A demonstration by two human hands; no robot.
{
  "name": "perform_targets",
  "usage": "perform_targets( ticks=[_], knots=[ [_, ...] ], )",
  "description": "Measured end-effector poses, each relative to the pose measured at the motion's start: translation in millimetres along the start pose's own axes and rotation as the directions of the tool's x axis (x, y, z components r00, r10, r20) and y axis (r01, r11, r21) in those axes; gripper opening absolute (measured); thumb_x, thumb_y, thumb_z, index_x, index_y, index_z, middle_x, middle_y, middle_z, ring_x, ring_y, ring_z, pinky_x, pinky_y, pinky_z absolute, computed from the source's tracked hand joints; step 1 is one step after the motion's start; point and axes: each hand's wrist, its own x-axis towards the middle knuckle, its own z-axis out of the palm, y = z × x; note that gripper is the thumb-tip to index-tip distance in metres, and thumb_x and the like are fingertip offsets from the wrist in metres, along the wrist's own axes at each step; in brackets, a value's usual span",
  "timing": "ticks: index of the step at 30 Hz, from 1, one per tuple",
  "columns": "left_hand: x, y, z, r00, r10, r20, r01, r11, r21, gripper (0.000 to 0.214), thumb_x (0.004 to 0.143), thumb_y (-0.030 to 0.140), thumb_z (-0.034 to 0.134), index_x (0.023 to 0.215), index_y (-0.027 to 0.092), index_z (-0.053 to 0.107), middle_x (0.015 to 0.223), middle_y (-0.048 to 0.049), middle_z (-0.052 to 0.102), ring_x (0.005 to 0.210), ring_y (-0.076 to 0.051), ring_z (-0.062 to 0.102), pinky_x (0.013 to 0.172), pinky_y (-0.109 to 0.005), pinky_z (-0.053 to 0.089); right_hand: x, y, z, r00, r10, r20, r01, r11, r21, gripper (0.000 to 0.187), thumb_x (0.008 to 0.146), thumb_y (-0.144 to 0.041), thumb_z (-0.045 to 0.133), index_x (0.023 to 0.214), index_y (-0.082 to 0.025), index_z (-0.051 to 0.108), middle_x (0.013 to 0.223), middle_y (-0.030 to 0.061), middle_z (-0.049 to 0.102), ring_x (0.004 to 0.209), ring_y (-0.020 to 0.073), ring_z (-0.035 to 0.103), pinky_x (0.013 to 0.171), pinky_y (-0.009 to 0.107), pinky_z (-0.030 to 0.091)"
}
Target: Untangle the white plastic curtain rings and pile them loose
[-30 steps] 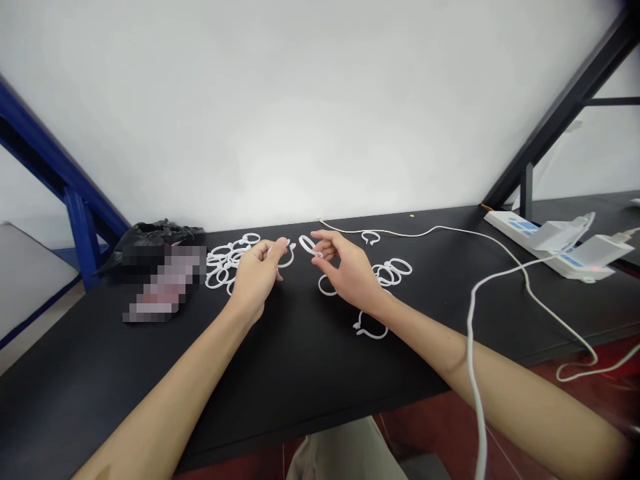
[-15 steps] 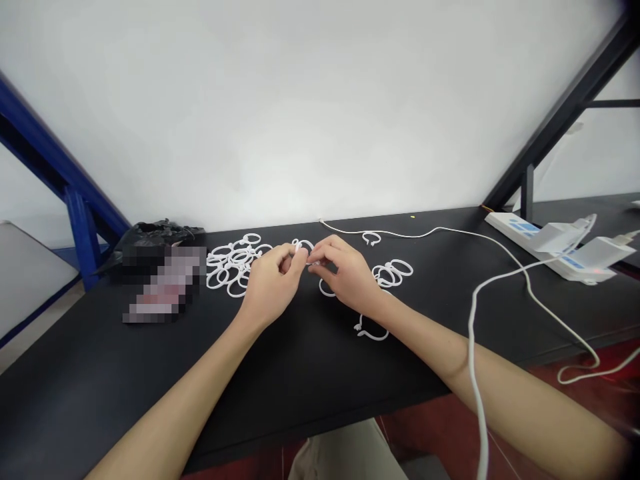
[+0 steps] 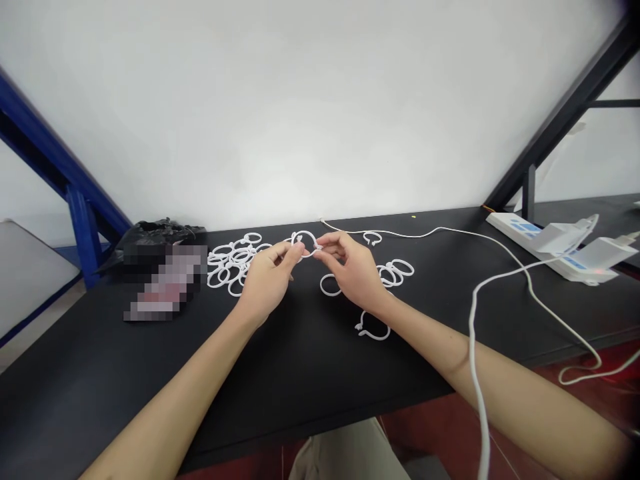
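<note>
My left hand [image 3: 266,279] pinches the left side of a white curtain ring [image 3: 309,233] between thumb and fingers. The fingertips of my right hand [image 3: 356,268] are closed on the same ring's right side, near a small knob. Held up above the black table, the ring shows its loop between both hands; its lower part is partly covered by fingers. A pile of similar white rings [image 3: 229,259] lies just left of my left hand. By my right wrist rest more rings [image 3: 395,272], and nearer me is one with a gap [image 3: 376,338].
A black plastic bag [image 3: 159,233] and a blurred-out item [image 3: 167,283] lie on the table's left. A lone open ring [image 3: 373,238] sits toward the back. White cable [image 3: 473,333] runs across the right side, over my right forearm, from a power strip [image 3: 550,247].
Both hands have tilted and drawn slightly apart, so the held ring shows more fully. My right hand has risen a little, uncovering a ring on the table beneath it.
</note>
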Motion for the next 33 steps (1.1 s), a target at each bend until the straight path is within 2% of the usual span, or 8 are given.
perform_targets(
  ticks=[14,17,20,22,24,26,29,33],
  knots=[
    [0.2,3.6,-2.8,0.996,-0.074,-0.059,0.073,0.997,-0.009,0.037,0.087,0.053,0.055,0.075,0.021,0.067,0.056,0.0044,0.046,0.059,-0.012,0.045,0.059,-0.023,0.04,2.9,-9.0,-11.4,0.998,-0.023,0.051,0.027,0.996,-0.08,0.006,0.087,-0.02,0.061,0.081,-0.02,0.06,0.069,-0.0023,0.066,0.065,0.012,0.065,0.064,0.025,0.05],
    [1.9,3.6,-4.8,0.997,-0.054,-0.06,0.058,0.996,0.064,0.035,0.088,0.051,0.054,0.075,0.022,0.067,0.057,0.004,0.048,0.059,-0.013,0.046,0.059,-0.025,0.039,3.1,-9.2,-11.3,0.997,-0.013,0.07,0.018,0.997,-0.07,0.005,0.086,-0.023,0.063,0.082,-0.02,0.061,0.073,-0.0015,0.068,0.068,0.0123,0.066,0.067,0.026,0.052],
    [5.1,1.6,-11.1,0.99,0.049,-0.136,-0.009,0.96,0.28,0.033,0.089,0.048,0.052,0.073,0.021,0.065,0.062,0.002,0.052,0.059,-0.015,0.049,0.061,-0.029,0.039,2.1,-4.3,-8.1,0.997,-0.028,0.071,0.035,0.994,-0.104,0.013,0.084,-0.027,0.067,0.095,-0.021,0.063,0.091,0.002,0.07,0.075,0.0128,0.067,0.073,0.028,0.055],
    [7.9,-2.1,-19.3,0.955,0.218,-0.199,-0.09,0.858,0.505,0.032,0.09,0.044,0.051,0.074,0.02,0.064,0.07,-0.0018,0.056,0.067,-0.018,0.053,0.067,-0.032,0.04,0.6,-0.1,-5.7,0.995,-0.042,0.093,0.056,0.988,-0.146,0.02,0.085,-0.027,0.067,0.103,-0.02,0.062,0.101,0.0046,0.068,0.077,0.0125,0.066,0.074,0.03,0.056],
    [11.1,-7.8,-30.4,0.9,0.383,-0.21,-0.12,0.679,0.724,0.031,0.092,0.041,0.047,0.078,0.02,0.065,0.079,-0.0072,0.059,0.08,-0.024,0.057,0.07,-0.035,0.04,-1.2,2.7,-4.1,0.99,-0.044,0.134,0.071,0.978,-0.197,0.018,0.087,-0.026,0.064,0.103,-0.019,0.062,0.099,0.005,0.066,0.076,0.0122,0.065,0.074,0.03,0.056],
    [14.4,-14.7,-42.0,0.873,0.457,-0.167,-0.087,0.485,0.87,0.033,0.094,0.04,0.042,0.082,0.019,0.065,0.085,-0.0119,0.06,0.088,-0.03,0.056,0.069,-0.037,0.04,-2.7,3.1,-3.7,0.984,-0.04,0.172,0.08,0.969,-0.233,0.01,0.089,-0.024,0.06,0.097,-0.019,0.063,0.093,0.0038,0.064,0.075,0.012,0.063,0.074,0.03,0.056],
    [18.0,-24.6,-54.4,0.901,0.427,-0.077,-0.055,0.287,0.956,0.033,0.093,0.037,0.041,0.081,0.019,0.066,0.085,-0.0147,0.061,0.09,-0.033,0.056,0.067,-0.039,0.039,-3.8,1.0,-4.2,0.978,-0.041,0.205,0.092,0.965,-0.244,0.007,0.09,-0.022,0.058,0.092,-0.02,0.064,0.091,0.0028,0.062,0.074,0.0114,0.062,0.074,0.03,0.055],
    [18.4,-29.0,-56.1,0.941,0.338,-0.023,-0.07,0.262,0.963,0.029,0.091,0.039,0.046,0.082,0.019,0.066,0.085,-0.0151,0.062,0.089,-0.034,0.056,0.068,-0.04,0.039,-3.6,0.9,-4.5,0.977,-0.034,0.211,0.086,0.967,-0.241,0.007,0.089,-0.022,0.057,0.089,-0.019,0.064,0.09,0.0026,0.062,0.074,0.0112,0.062,0.074,0.029,0.055]
  ],
)
